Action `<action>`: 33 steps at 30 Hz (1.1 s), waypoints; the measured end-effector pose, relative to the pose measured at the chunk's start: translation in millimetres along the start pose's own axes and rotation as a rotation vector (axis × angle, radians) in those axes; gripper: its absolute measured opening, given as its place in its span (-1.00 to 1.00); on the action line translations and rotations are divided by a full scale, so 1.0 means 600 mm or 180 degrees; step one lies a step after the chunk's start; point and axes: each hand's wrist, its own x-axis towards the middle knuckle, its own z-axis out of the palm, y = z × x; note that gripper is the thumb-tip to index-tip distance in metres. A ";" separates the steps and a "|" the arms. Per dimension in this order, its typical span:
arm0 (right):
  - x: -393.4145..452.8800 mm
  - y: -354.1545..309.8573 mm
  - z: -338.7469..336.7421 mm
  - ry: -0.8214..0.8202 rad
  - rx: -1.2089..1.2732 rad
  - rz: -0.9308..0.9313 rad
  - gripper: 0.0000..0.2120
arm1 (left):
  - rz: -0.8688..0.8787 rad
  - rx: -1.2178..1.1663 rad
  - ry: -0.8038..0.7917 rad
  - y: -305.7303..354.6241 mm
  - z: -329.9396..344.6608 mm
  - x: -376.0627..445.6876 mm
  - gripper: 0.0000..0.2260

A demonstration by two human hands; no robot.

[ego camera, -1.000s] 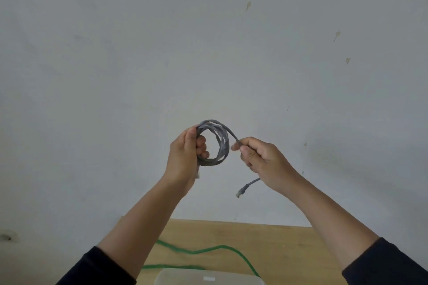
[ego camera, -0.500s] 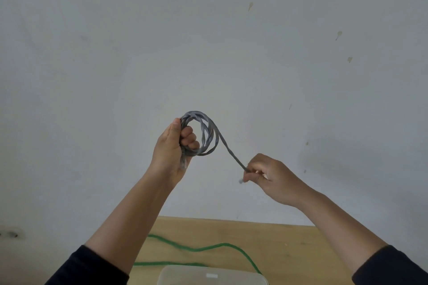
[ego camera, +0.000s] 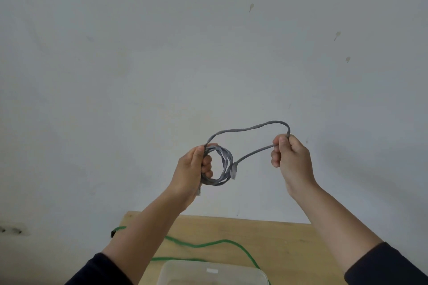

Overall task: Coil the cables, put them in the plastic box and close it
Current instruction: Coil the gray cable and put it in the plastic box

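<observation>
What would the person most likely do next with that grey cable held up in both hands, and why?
Probably bring the right hand toward the left hand to lay the slack onto the coil. The grey cable is mostly coiled in the left hand, but one wide loose loop arcs over to the right hand, with the connector end dangling by the coil.

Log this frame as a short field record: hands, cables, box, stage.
left hand: grip closed on coil of thin grey cable
right hand: grip pinching grey cable's loose loop, held up
thin green cable: uncoiled on light wooden table
clear plastic box: on table, bottom edge of view
stage: grey coil unfinished, nothing boxed
</observation>
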 end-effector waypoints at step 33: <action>-0.053 -0.017 0.042 -0.1207 0.0701 0.0502 -0.72 | 0.0028 -0.0381 -0.0247 -0.004 0.024 -0.016 -0.71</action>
